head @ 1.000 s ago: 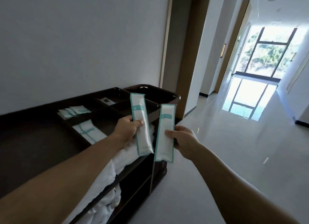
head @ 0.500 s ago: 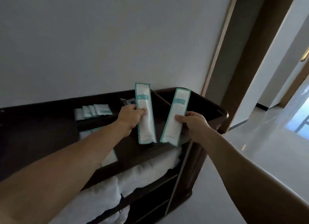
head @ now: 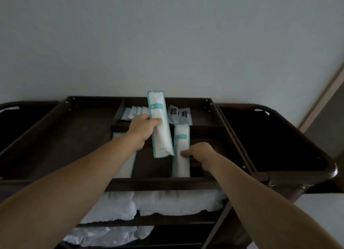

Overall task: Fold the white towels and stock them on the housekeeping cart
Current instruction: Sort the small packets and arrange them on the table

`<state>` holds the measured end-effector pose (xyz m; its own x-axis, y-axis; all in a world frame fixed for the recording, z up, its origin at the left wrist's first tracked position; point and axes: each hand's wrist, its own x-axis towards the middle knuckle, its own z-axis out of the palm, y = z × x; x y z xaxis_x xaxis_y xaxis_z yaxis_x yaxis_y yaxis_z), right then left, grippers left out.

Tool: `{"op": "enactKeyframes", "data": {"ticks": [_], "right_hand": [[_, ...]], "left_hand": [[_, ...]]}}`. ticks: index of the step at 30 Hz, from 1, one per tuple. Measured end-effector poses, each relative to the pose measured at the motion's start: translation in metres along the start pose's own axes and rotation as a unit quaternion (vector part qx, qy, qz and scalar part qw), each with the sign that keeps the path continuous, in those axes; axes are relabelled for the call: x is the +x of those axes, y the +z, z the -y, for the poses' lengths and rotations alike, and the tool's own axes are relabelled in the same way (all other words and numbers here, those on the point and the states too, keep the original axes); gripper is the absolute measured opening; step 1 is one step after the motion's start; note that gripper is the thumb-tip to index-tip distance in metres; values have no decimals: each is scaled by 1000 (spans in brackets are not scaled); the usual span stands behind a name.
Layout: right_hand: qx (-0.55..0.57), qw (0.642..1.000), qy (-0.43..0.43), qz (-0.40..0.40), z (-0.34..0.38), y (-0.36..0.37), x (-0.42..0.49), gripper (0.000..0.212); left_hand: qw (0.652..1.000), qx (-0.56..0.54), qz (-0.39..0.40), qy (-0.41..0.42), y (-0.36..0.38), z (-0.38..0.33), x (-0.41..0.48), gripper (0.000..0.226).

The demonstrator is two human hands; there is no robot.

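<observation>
Pinching packets (head: 160, 137), left hand (head: 142, 130) hovers higher than right hand (head: 202, 155).

Both bare forearms reach in from the near edge and converge toward the middle. The left hand (head: 142, 132) is raised, back of the hand up, with fingers and thumb curled round a long white-and-teal packet (head: 160, 126) held nearly upright. The right hand (head: 202, 155) is lower and nearer, just to the right, its thumb and curled fingers pinching a second packet (head: 181, 146) by its right edge.
</observation>
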<state>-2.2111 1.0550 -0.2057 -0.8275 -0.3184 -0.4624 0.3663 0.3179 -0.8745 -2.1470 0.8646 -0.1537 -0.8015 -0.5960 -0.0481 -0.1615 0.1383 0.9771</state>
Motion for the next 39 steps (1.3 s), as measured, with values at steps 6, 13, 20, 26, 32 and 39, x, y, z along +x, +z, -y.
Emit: {"op": "enactKeyframes", "data": {"ticks": [6, 13, 20, 26, 32, 39], "right_hand": [[-72, 995, 36, 64, -5, 5, 15, 17], [-302, 949, 46, 80, -2, 0, 27, 28], [-474, 878, -61, 15, 16, -9, 27, 41], [-104, 983, -153, -14, 61, -26, 6, 33], [-49, 988, -144, 39, 56, -36, -10, 19], [-118, 987, -103, -25, 37, -52, -4, 23]], "left_hand": [[999, -2, -27, 17, -1, -5, -2, 8], [1000, -8, 9, 7, -3, 2, 5, 7], [999, -37, 30, -13, 17, 2, 19, 10], [991, -96, 85, -33, 41, -9, 20, 6], [984, -75, 158, -25, 64, -8, 15, 12], [994, 33, 105, 8, 59, -10, 24, 11]]}}
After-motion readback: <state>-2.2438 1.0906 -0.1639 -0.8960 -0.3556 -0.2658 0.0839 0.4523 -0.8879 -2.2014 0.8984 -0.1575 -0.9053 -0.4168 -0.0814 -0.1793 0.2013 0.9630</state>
